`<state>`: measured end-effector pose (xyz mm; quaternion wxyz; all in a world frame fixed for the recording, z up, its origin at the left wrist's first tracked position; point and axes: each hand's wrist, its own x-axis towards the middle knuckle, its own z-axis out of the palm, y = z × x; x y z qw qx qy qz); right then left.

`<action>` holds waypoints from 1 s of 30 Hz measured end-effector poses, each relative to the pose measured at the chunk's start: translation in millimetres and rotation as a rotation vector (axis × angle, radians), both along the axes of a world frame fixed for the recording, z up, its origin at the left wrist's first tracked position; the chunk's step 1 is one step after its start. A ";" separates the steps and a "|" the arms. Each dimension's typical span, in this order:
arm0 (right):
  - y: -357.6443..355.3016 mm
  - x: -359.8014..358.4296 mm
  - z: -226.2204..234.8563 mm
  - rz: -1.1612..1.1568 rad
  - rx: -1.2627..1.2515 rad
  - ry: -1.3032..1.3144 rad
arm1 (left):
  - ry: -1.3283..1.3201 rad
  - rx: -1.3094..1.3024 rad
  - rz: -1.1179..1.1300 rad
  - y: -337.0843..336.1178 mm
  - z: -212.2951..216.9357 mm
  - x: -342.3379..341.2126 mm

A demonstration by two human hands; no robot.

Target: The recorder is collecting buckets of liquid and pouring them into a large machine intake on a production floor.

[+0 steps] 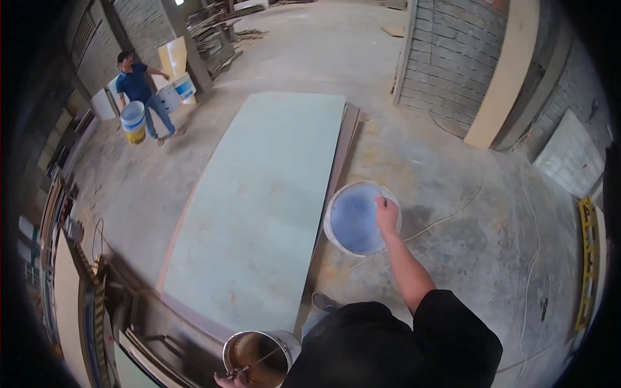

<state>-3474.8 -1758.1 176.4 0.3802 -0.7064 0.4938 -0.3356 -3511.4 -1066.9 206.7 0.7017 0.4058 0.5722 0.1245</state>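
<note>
— My right grip [387,212] is closed, fingers curled down at the top of a white bucket [352,220], on its handle I think. That bucket is just beside the long right edge of the stack of boards [350,129].

— And the left one?

— My left grip [231,380] is curled about the wire handle [264,357] of a brown-stained bucket [291,343], by the stack's near end. The picture's lower edge cuts it off, so how tight it is I can't tell.

— What could go wrong?

— If I let the white bucket swing, it could knock the stack's edge. The thin wire might roll in my left fingers and tip that bucket. My shoe [323,301] is near the stack, so a careless step could trip me.

— Count everything.

— Two buckets with me, one per hand. One stack, one pale green sheet [272,174] on top. One other person [137,81], beyond the stack's left side, with a yellow-bottomed bucket [134,123] on one side and what look like two more, a blue-banded bucket [185,87] and a grey bucket [169,98], on the other.
</note>
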 end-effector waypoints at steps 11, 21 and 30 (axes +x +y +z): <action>21.1 1.8 -28.0 -0.227 0.283 -0.119 | -0.568 0.731 -0.624 24.2 -57.0 63.7; -7.9 -34.5 -72.5 -0.350 0.300 -0.200 | -0.375 -0.151 -0.237 36.6 -61.8 173.0; -52.9 -54.4 -87.6 -0.474 0.233 -0.183 | -0.274 -0.171 -0.196 -16.1 -63.6 264.9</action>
